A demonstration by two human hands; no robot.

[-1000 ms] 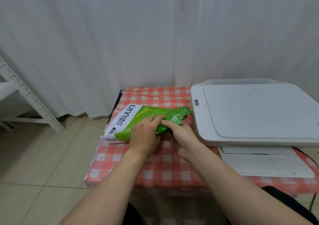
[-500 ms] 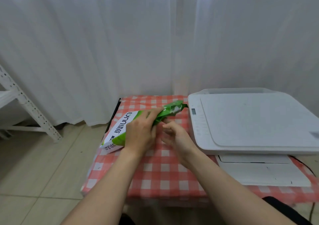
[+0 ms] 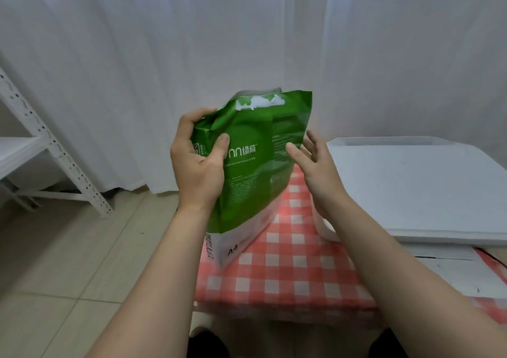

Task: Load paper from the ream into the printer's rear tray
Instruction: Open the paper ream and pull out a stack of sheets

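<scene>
Ream [image 3: 255, 165]: green wrapper, stood on end, long axis near upright. The torn mouth [image 3: 260, 102] is on top and the white end is down by the desk [image 3: 288, 270]. I cannot tell whether it rests there.
Left hand [image 3: 197, 165]: fingers [image 3: 192, 116] curled round the ream's upper left edge, gripping it.
Right hand [image 3: 315, 163]: fingers [image 3: 295, 150] straight, spread, holding nothing, just beside the ream's right edge.
Coming move: I'd send this free hand up to the mouth, which lies above its fingers.
Printer [image 3: 411, 187]: right of the ream, behind the free hand.

Home corner: curtains [image 3: 164, 42], tablecloth [image 3: 296, 275], printer [image 3: 411, 187].
</scene>
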